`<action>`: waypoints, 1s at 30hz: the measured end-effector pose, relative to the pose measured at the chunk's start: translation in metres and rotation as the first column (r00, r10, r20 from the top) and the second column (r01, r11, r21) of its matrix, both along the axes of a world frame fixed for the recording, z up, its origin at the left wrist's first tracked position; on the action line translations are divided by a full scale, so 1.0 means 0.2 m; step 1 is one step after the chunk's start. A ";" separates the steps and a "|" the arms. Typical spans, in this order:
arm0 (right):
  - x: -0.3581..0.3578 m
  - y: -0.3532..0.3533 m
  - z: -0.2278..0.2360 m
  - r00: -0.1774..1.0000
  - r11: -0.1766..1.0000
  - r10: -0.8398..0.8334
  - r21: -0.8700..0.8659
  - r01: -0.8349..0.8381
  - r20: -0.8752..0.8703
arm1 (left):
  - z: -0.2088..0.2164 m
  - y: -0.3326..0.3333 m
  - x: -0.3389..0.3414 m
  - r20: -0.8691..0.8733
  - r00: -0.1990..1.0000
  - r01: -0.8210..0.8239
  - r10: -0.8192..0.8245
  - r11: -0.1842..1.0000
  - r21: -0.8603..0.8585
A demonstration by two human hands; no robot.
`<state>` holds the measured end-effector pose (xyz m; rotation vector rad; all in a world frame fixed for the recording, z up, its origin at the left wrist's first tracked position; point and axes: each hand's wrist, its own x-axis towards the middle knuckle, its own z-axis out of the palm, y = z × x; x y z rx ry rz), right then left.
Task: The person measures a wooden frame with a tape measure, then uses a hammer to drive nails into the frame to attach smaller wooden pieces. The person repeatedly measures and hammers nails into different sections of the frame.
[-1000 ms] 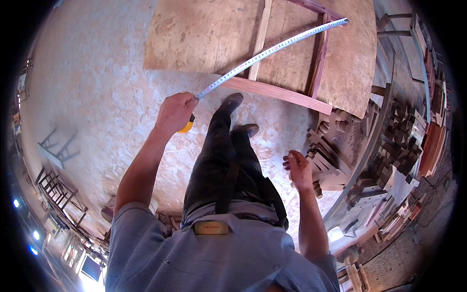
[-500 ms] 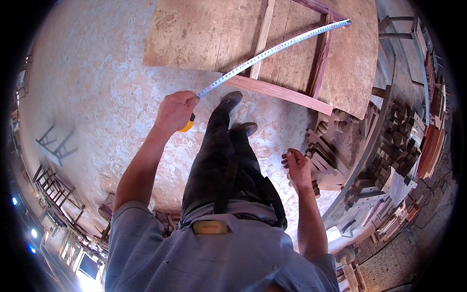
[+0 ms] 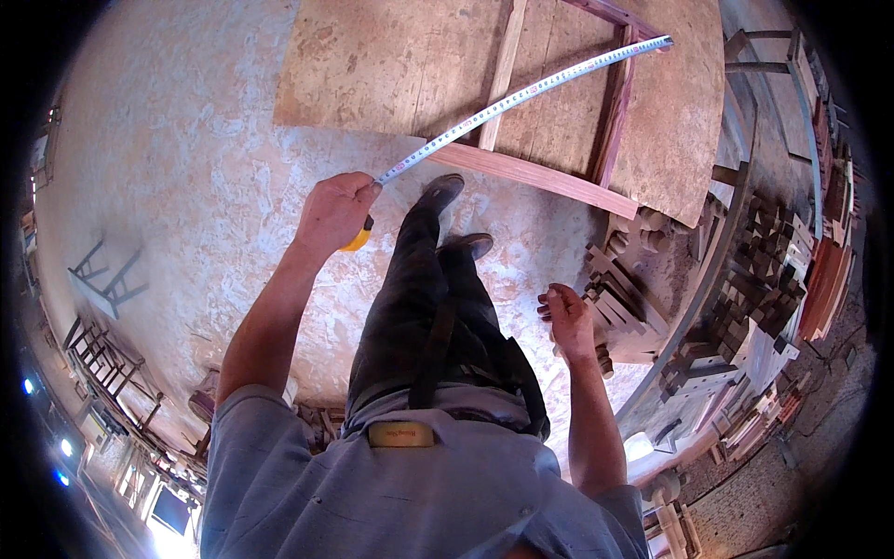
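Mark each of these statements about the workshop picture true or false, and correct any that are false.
1. The left hand holds a yellow tape measure with its blade drawn out. True.
2. The blade reaches out over a wooden frame lying on a plywood sheet. True.
3. The right hand grips the far end of the blade. False: it hangs by the person's side, away from the blade, and holds nothing.
4. The frame lies on a metal workbench. False: frame and plywood sheet lie on the floor.
5. Stacks of small wooden pieces lie to the person's right. True.
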<state>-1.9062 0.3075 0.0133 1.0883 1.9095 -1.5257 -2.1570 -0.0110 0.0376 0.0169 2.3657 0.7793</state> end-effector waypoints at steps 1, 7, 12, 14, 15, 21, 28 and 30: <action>0.00 0.00 0.00 1.000 1.000 0.007 0.003 -0.007 -0.003 | -0.01 0.00 0.00 -0.015 1.000 -0.002 0.002 1.000 0.016; 0.00 -0.01 0.00 1.000 1.000 -0.013 -0.023 0.013 0.013 | -0.03 -0.03 0.01 -0.011 1.000 0.007 -0.007 1.000 0.009; -0.05 -0.08 0.04 0.994 0.986 -0.110 -0.130 0.106 -0.021 | 0.00 0.00 0.01 -0.039 0.990 0.135 -0.137 0.990 -0.041; -0.15 -0.17 0.12 0.976 0.959 -0.192 -0.231 0.166 -0.099 | 0.08 0.10 0.07 0.147 0.985 0.072 -0.085 0.993 0.092; -0.23 -0.23 0.19 0.964 0.947 -0.209 -0.281 0.159 -0.161 | 0.08 0.14 0.12 0.177 0.978 0.072 -0.111 0.974 0.214; -0.47 -0.36 0.33 0.858 0.955 -0.249 -0.264 0.139 -0.450 | 0.13 0.54 0.39 0.322 0.932 -0.027 -0.169 0.851 0.525; -0.40 -0.23 0.36 0.701 0.731 -0.651 -0.491 0.474 -0.291 | 0.18 0.69 -0.13 -0.025 0.938 0.322 -0.346 0.840 0.437; -0.36 -0.17 0.39 0.668 0.727 -0.669 -0.477 0.494 -0.326 | 0.03 0.72 -0.49 -0.038 0.998 0.062 -0.051 0.918 0.391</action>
